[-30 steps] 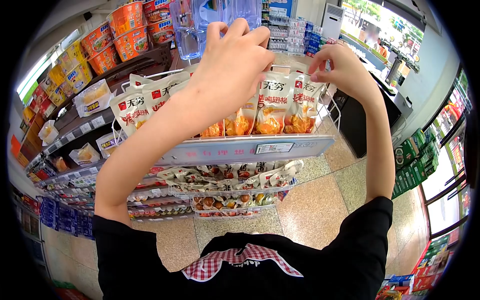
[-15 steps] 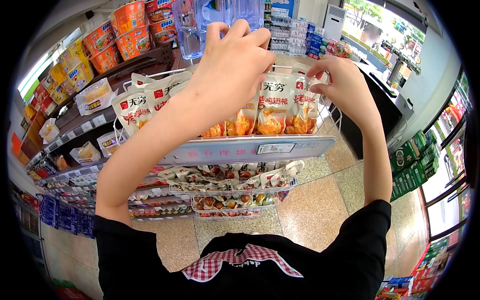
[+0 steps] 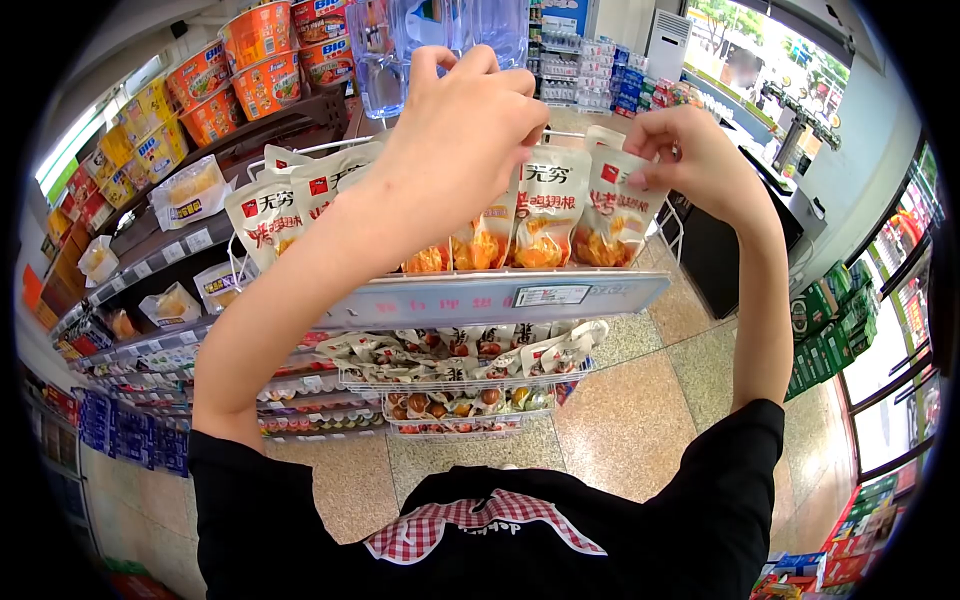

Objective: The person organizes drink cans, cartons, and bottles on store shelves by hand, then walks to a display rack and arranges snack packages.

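Observation:
A row of upright snack pouches (image 3: 548, 205) with red lettering and pictures of chicken stands in a wire rack (image 3: 672, 225) in front of me. My right hand (image 3: 683, 160) pinches the upper right edge of the rightmost pouch (image 3: 612, 215), which leans to the right. Over the middle of the row is my left hand (image 3: 465, 125), its fingers curled downward. What those fingers hold, if anything, is hidden behind the hand. My left forearm covers several pouches on the left side.
A label strip (image 3: 490, 300) runs along the rack's front, with lower baskets of pouches (image 3: 460, 355) beneath. Behind the row stands a clear blue plastic container (image 3: 380, 60). Instant noodle tubs (image 3: 260, 85) are stacked at left. A dark counter (image 3: 725, 245) stands right.
My right hand has moved slightly right and now grips the rightmost pouch, which has tilted rightward. My left hand stays almost in place.

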Demonstrator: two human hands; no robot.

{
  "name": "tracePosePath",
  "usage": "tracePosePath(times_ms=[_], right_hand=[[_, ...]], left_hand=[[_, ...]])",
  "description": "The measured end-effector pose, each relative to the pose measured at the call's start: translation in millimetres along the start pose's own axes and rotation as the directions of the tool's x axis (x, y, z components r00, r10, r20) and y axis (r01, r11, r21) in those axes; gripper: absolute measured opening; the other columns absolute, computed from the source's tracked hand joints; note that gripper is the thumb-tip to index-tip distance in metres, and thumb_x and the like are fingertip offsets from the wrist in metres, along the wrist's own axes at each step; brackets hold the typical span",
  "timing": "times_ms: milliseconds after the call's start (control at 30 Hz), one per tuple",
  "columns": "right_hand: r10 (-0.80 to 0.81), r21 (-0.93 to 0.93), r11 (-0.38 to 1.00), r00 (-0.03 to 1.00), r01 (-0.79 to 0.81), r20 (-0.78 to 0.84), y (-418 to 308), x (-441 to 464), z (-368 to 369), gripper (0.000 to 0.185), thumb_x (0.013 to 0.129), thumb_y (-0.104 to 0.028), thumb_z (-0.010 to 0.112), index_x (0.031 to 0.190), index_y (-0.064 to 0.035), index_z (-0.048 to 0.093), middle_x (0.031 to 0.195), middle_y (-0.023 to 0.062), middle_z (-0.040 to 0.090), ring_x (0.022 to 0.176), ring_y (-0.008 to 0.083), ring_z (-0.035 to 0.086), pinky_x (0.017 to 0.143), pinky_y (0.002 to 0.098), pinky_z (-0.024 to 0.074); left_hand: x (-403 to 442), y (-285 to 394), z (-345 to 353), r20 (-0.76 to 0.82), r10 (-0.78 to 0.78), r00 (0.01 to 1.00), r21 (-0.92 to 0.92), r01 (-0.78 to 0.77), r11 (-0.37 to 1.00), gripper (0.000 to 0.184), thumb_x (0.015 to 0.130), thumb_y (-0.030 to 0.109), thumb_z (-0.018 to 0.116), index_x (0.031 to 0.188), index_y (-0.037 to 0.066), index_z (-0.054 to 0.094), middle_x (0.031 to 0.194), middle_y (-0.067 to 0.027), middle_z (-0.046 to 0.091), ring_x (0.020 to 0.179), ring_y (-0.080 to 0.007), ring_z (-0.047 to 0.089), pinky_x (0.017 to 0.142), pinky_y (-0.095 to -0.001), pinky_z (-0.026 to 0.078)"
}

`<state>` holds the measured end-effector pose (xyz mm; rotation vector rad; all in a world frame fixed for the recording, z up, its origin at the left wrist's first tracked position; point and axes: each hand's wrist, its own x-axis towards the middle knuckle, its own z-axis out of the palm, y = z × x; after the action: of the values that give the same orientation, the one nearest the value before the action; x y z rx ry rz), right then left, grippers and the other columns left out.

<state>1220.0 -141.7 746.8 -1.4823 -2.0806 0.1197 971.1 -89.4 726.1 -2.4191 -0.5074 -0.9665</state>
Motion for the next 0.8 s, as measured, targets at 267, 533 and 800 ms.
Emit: tracePosePath(times_ms=[267,533,800], right_hand=[[-0.15,0.214,0.967,0.987,0.136,0.051,0.0,31.0,4.1,0.018,0.074,-0.001,0.077,0.09,0.005,0.07,0.077,0.005,0.069,0.071,0.0104,0.065,0.067,0.0246,0.0513],[-0.2,0.339,0.929,0.971,0.146,0.13,3.4,47.1,27.6,0.024,0.069,0.009,0.059,0.09,0.0059,0.072,0.074,0.0077,0.07,0.07,0.0096,0.066,0.066,0.0241,0.0528],[-0.176,0.314,0.943,0.968,0.114,0.177,5.7,42.6,19.6,0.017,0.077,-0.002,0.066,0.092,0.003,0.074,0.076,0.0064,0.07,0.069,0.0093,0.064,0.067,0.0237,0.0518]], left_hand=[[0.8,-2.9,-5.3,0.043,0.012,0.999,-0.045,-0.01,0.999,0.011,0.078,0.009,0.072,0.086,0.009,0.064,0.085,-0.0006,0.059,0.093,-0.0223,0.053,0.095,-0.044,0.031],[3.4,4.8,4.3,-0.013,-0.034,0.999,-0.074,0.033,0.997,0.012,0.081,0.015,0.072,0.087,0.008,0.064,0.089,-0.0017,0.059,0.094,-0.0235,0.053,0.096,-0.0453,0.03],[10.7,6.6,13.9,0.049,-0.049,0.998,-0.012,0.049,0.999,0.007,0.081,0.013,0.072,0.085,0.007,0.068,0.091,-0.0039,0.058,0.098,-0.025,0.053,0.096,-0.0469,0.032]])
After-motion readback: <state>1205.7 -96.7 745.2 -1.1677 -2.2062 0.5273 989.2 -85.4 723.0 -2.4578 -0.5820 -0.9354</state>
